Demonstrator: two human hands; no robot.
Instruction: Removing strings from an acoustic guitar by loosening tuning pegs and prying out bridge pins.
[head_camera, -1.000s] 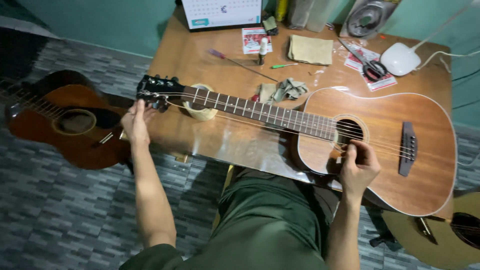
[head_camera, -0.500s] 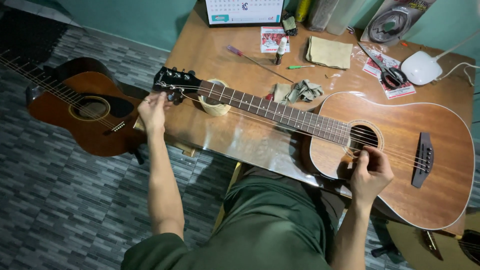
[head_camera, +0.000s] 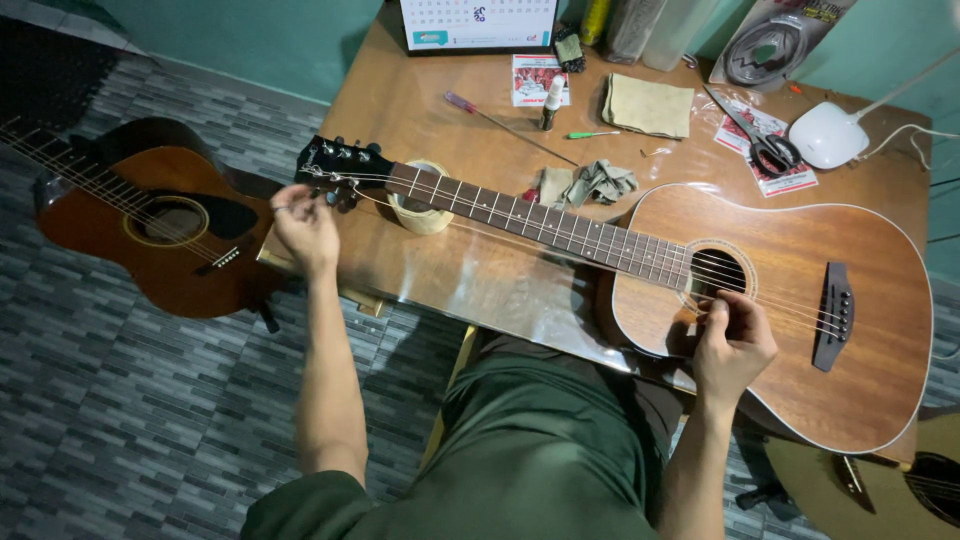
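Note:
A brown acoustic guitar (head_camera: 780, 300) lies flat across the wooden table (head_camera: 450, 280), its black headstock (head_camera: 340, 162) pointing left over the table edge. My left hand (head_camera: 303, 228) is at the headstock, fingers pinched on a tuning peg on its near side. My right hand (head_camera: 732, 345) rests on the guitar body just below the sound hole (head_camera: 717, 272), fingertips pinching a string there. A roll of tape (head_camera: 420, 212) sits under the neck and props it up.
A second brown guitar (head_camera: 165, 225) lies on the tiled floor at left; another guitar's edge (head_camera: 900, 480) shows bottom right. On the table's far side are a desk calendar (head_camera: 478, 22), scissors (head_camera: 760, 140), folded cloth (head_camera: 648, 104), crumpled rag (head_camera: 595, 183), screwdriver (head_camera: 500, 120), white lamp base (head_camera: 832, 134).
The view has shifted so everything sits further right and lower. My left hand stays at the headstock pegs; my right hand stays by the sound hole on the strings.

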